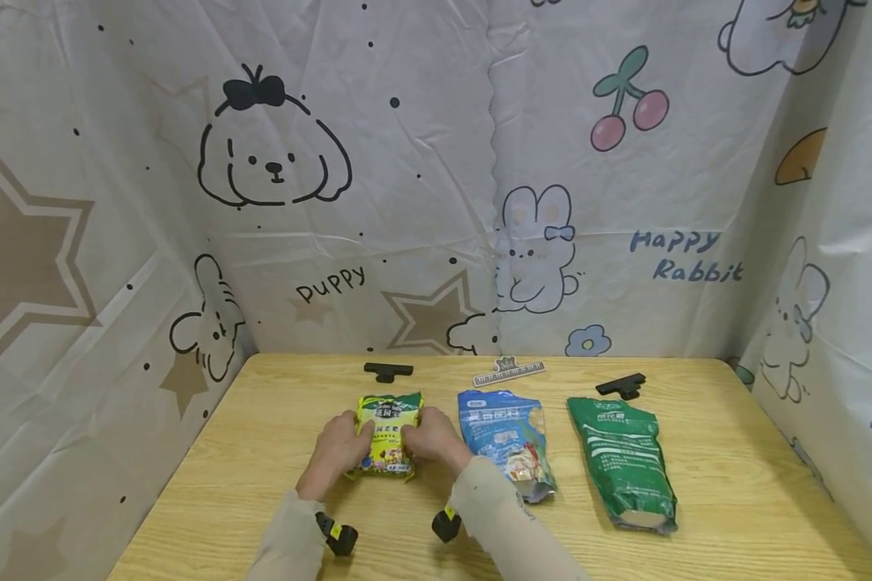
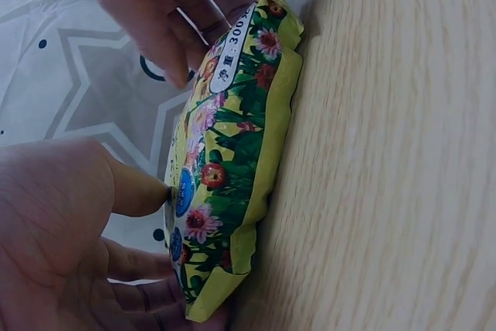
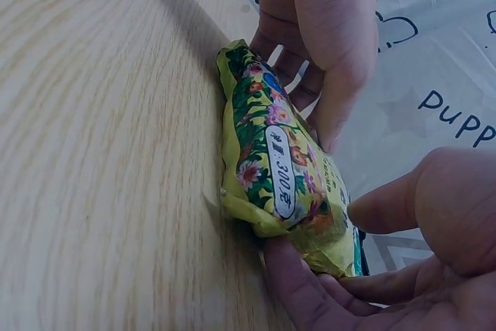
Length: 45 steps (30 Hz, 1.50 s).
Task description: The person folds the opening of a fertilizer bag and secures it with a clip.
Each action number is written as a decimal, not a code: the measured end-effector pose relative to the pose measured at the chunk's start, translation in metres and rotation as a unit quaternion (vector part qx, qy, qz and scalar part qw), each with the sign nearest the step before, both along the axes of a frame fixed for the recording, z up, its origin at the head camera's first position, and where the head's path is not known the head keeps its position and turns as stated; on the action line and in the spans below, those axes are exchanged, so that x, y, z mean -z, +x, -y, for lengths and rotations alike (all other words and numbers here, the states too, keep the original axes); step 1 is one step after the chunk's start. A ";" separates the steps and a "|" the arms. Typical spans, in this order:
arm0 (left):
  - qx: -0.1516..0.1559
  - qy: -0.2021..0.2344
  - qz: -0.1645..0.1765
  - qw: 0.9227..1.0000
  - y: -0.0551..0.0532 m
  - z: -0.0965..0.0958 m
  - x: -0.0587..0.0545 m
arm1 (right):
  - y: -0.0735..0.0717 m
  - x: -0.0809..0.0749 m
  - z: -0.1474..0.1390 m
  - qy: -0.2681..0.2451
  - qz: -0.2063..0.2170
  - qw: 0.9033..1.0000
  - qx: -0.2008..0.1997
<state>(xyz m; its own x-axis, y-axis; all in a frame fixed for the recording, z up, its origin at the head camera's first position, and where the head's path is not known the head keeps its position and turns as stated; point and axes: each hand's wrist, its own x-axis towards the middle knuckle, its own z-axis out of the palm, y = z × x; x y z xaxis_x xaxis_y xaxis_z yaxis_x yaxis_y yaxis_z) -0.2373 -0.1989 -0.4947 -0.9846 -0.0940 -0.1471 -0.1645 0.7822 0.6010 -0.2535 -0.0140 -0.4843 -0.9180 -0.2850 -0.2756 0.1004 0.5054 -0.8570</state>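
In the head view, a small yellow bag (image 1: 391, 436) printed with flowers and a green top band lies at the left-centre of the table. My left hand (image 1: 340, 444) grips its left side and my right hand (image 1: 438, 436) grips the right side. Each thumb presses on the printed front, with the fingers around the bag's side edges. Seen from the left wrist, the crimped bottom edge of the bag (image 2: 240, 153) runs along the wood, close to it. In the right wrist view, fingers of the right hand (image 3: 457, 230) reach under the bag's near corner.
Right of the hands lie a blue bag (image 1: 497, 436) and a green bag (image 1: 625, 460). Behind the bags on the table (image 1: 225, 476) are a black clip (image 1: 388, 370), a clip with a piano-key pattern (image 1: 509, 372) and another black clip (image 1: 622, 386). Printed cloth (image 1: 421, 202) encloses the table's back and sides.
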 end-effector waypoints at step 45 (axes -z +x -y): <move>-0.026 0.107 -0.012 0.994 0.003 -0.004 -0.003 | -0.007 0.001 0.002 -0.034 -0.030 0.998 0.035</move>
<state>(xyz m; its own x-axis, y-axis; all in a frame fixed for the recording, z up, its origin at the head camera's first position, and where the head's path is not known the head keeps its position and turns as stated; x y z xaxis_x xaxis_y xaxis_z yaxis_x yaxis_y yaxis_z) -0.2345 -0.1945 -0.4917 -0.9826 -0.1140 -0.1467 -0.1857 0.6271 0.7565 -0.2606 -0.0161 -0.4856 -0.9507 -0.2359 -0.2015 0.0809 0.4387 -0.8950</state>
